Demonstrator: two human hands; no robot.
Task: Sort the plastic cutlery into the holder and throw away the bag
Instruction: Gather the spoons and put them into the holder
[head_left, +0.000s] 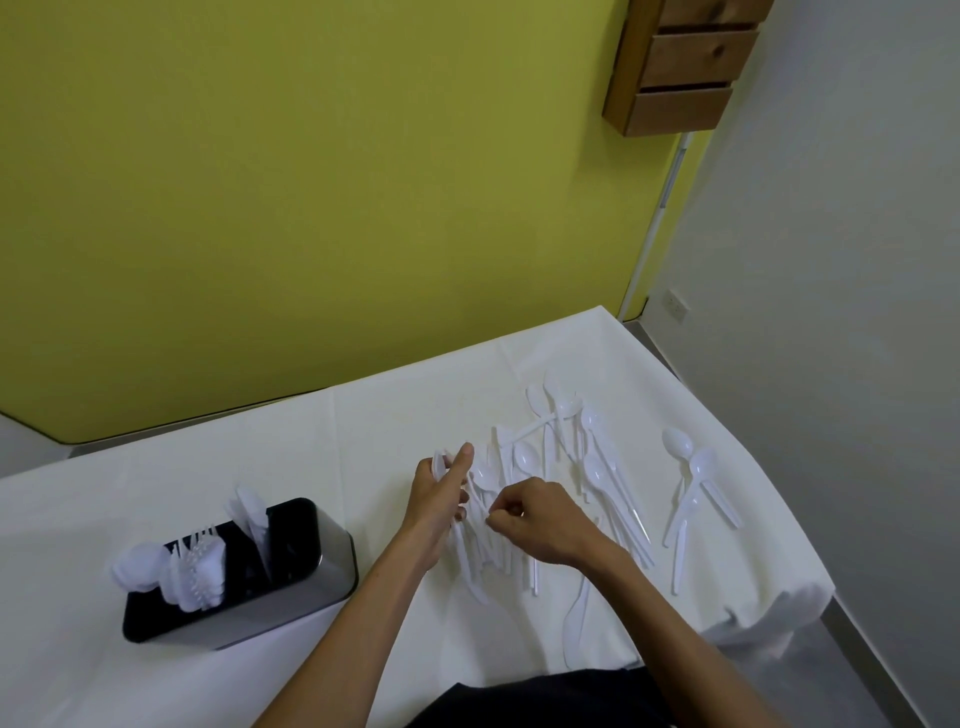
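Observation:
Several white plastic spoons (571, 457) lie scattered on the white tablecloth, right of centre. My left hand (439, 499) grips a bunch of white spoons (467, 540), bowls up near my thumb, handles hanging below the palm. My right hand (540, 519) is beside it, fingertips pinched on the handle of a spoon (482, 480) next to the bunch. A black and steel cutlery holder (291, 577) stands at the left with spoons, forks and knives upright in its compartments. I see no bag.
More spoons (693, 493) lie apart near the table's right edge (789, 525), where the cloth drops off. A single spoon (574, 623) lies close to my body. Behind the table is a green wall, with a wooden rack (680, 67) at the upper right.

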